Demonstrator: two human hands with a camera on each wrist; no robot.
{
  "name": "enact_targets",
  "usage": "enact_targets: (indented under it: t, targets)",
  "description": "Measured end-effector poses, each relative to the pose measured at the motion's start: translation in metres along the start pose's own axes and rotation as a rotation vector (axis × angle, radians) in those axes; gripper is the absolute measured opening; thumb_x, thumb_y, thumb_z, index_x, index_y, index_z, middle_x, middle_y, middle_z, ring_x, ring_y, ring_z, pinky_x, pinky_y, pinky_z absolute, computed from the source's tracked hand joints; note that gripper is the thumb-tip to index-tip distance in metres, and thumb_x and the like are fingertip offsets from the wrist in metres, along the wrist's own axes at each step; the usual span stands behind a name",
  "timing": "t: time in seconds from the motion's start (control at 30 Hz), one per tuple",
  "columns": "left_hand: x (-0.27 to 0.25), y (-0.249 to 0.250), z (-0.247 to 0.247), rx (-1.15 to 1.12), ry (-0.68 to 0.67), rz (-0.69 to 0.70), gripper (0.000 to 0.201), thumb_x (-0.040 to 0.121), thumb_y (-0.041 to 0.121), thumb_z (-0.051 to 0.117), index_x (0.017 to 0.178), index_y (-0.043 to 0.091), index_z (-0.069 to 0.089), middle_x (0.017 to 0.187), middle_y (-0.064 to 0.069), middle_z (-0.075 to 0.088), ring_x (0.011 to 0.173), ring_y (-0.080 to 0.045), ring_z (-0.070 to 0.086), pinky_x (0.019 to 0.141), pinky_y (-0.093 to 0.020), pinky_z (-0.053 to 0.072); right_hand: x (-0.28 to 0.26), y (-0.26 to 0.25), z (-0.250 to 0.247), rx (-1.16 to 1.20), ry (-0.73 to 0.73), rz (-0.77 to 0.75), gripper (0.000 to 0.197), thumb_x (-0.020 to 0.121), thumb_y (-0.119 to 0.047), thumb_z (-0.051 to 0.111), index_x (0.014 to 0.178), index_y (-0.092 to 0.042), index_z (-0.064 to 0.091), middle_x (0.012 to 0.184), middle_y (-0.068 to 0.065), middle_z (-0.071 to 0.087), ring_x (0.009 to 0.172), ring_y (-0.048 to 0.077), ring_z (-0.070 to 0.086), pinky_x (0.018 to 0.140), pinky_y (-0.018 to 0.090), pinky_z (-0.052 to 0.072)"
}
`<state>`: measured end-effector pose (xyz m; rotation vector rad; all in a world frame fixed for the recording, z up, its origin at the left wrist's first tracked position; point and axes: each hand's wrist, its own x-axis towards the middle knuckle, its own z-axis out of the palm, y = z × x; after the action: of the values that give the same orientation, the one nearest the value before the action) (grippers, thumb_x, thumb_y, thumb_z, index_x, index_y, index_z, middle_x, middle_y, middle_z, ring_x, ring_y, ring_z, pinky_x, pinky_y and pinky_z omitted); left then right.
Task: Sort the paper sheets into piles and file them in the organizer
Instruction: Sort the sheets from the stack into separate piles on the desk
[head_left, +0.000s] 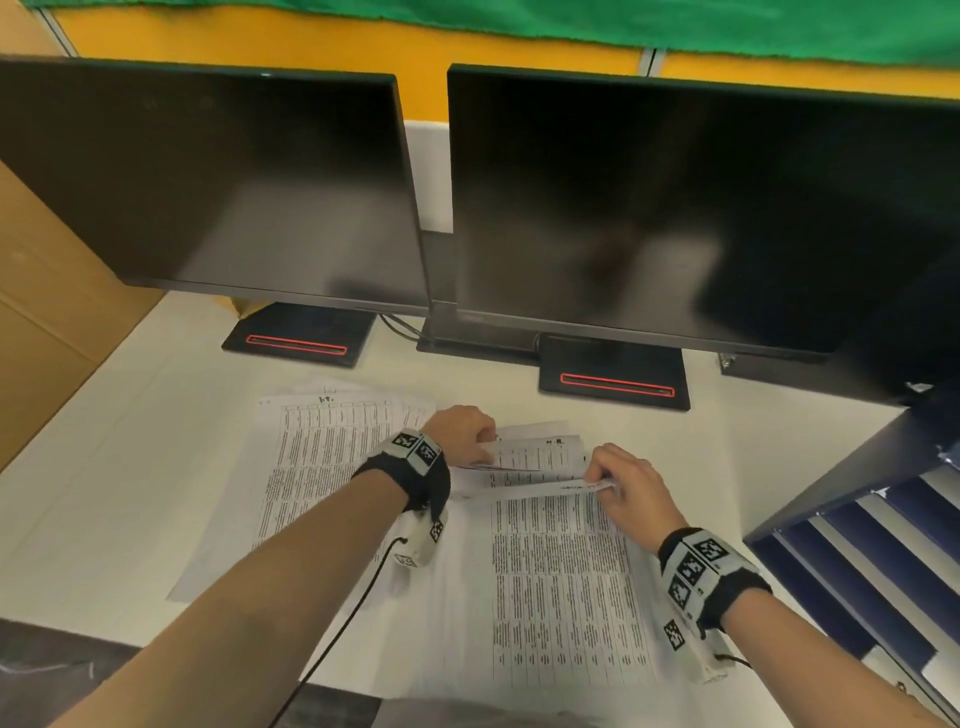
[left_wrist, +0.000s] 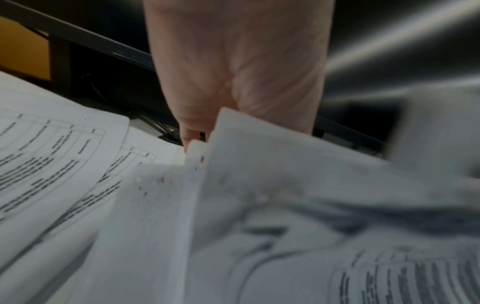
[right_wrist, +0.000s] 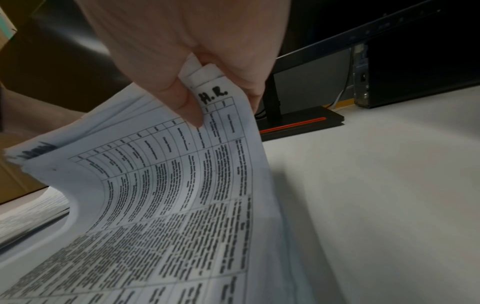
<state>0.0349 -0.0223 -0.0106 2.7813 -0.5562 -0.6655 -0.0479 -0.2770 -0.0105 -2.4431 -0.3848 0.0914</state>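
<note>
A stack of printed sheets (head_left: 561, 582) lies in front of me on the white desk (head_left: 130, 467), its far end lifted and curled toward me. My right hand (head_left: 615, 486) pinches that curled top edge; in the right wrist view the sheets (right_wrist: 182, 185) bend up under the thumb (right_wrist: 187, 107), marked "H.R." by hand. My left hand (head_left: 470, 434) grips the lifted sheets' left corner (left_wrist: 223, 148). A second pile (head_left: 322, 457) of printed sheets lies flat to the left. The dark blue organizer (head_left: 862, 540) with slanted trays stands at the right edge.
Two dark monitors (head_left: 234, 182) (head_left: 701, 208) on black stands with red stripes (head_left: 298, 343) (head_left: 615, 384) fill the back of the desk. Cardboard boxes (head_left: 47, 291) stand at the left. A black cable (head_left: 353, 608) runs from my left wrist.
</note>
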Motion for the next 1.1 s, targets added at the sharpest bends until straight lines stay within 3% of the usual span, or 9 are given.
enact_targets:
  t: [0.1, 0.17, 0.33, 0.47, 0.57, 0.7, 0.9, 0.97, 1.1]
  targets:
    - [-0.005, 0.004, 0.001, 0.001, 0.088, 0.037, 0.015, 0.087, 0.026, 0.060, 0.088, 0.011, 0.063, 0.096, -0.007, 0.066, 0.081, -0.020, 0.054, 0.071, -0.028, 0.041, 0.000, -0.001, 0.003, -0.025, 0.004, 0.004, 0.031, 0.075, 0.011, 0.052, 0.077, -0.020, 0.051, 0.084, -0.011, 0.051, 0.081, 0.010, 0.055, 0.073, 0.017, 0.041]
    - [-0.009, 0.009, 0.004, 0.004, 0.155, 0.076, 0.017, 0.091, 0.026, 0.055, 0.090, 0.012, 0.066, 0.093, -0.005, 0.067, 0.080, -0.020, 0.056, 0.070, -0.027, 0.041, 0.001, -0.003, 0.004, -0.017, 0.033, 0.016, 0.029, 0.077, 0.010, 0.052, 0.079, -0.018, 0.053, 0.089, -0.009, 0.048, 0.082, 0.011, 0.054, 0.077, 0.022, 0.044]
    - [-0.014, 0.017, 0.017, 0.085, 0.353, 0.215, 0.022, 0.095, 0.026, 0.049, 0.099, 0.013, 0.066, 0.099, -0.004, 0.060, 0.092, -0.019, 0.054, 0.077, -0.032, 0.046, 0.001, -0.006, 0.005, 0.019, 0.038, 0.059, 0.022, 0.080, 0.010, 0.051, 0.082, -0.011, 0.057, 0.094, -0.005, 0.045, 0.084, 0.010, 0.053, 0.081, 0.020, 0.043]
    - [-0.013, 0.023, 0.018, 0.048, 0.344, 0.196, 0.015, 0.095, 0.023, 0.048, 0.093, 0.012, 0.058, 0.095, -0.005, 0.062, 0.085, -0.021, 0.056, 0.078, -0.035, 0.049, -0.001, -0.004, 0.005, 0.064, 0.032, 0.083, 0.028, 0.079, 0.011, 0.049, 0.081, -0.017, 0.055, 0.086, -0.015, 0.047, 0.083, -0.002, 0.051, 0.073, 0.013, 0.037]
    - [-0.010, 0.028, 0.013, 0.074, 0.333, 0.183, 0.018, 0.097, 0.024, 0.046, 0.097, 0.010, 0.057, 0.097, -0.007, 0.062, 0.086, -0.022, 0.056, 0.078, -0.032, 0.045, -0.002, -0.003, 0.003, 0.067, 0.047, 0.094, 0.029, 0.079, 0.010, 0.049, 0.082, -0.018, 0.054, 0.086, -0.012, 0.049, 0.082, 0.001, 0.052, 0.072, 0.015, 0.037]
    - [-0.009, 0.033, 0.007, 0.167, 0.311, 0.219, 0.024, 0.098, 0.024, 0.042, 0.098, 0.009, 0.061, 0.096, -0.008, 0.063, 0.086, -0.024, 0.057, 0.075, -0.033, 0.046, -0.003, -0.004, 0.002, 0.070, 0.084, 0.140, 0.023, 0.084, 0.007, 0.052, 0.084, -0.016, 0.056, 0.099, -0.008, 0.042, 0.086, 0.002, 0.055, 0.077, 0.008, 0.044]
    - [-0.017, 0.032, 0.016, 0.124, 0.413, 0.322, 0.019, 0.094, 0.021, 0.049, 0.097, 0.014, 0.066, 0.094, -0.005, 0.058, 0.082, -0.021, 0.056, 0.071, -0.032, 0.047, -0.003, -0.003, 0.006, -0.061, 0.113, 0.137, 0.020, 0.082, 0.004, 0.054, 0.085, -0.015, 0.057, 0.126, -0.011, 0.030, 0.079, 0.007, 0.057, 0.082, 0.017, 0.044]
    - [-0.021, 0.032, 0.016, 0.061, 0.365, 0.330, 0.018, 0.095, 0.022, 0.048, 0.095, 0.015, 0.065, 0.092, -0.003, 0.060, 0.079, -0.019, 0.056, 0.070, -0.031, 0.046, -0.002, -0.001, 0.007, -0.065, 0.100, 0.111, 0.021, 0.081, 0.004, 0.054, 0.083, -0.016, 0.057, 0.122, -0.013, 0.037, 0.081, 0.008, 0.058, 0.083, 0.020, 0.046]
    - [-0.022, 0.033, 0.008, -0.230, 0.292, 0.237, 0.021, 0.096, 0.024, 0.046, 0.097, 0.015, 0.065, 0.092, -0.001, 0.064, 0.077, -0.013, 0.056, 0.069, -0.025, 0.045, -0.002, 0.001, 0.007, -0.041, 0.065, 0.086, 0.025, 0.079, 0.007, 0.052, 0.078, -0.018, 0.054, 0.088, -0.009, 0.054, 0.084, 0.013, 0.053, 0.082, 0.031, 0.047]
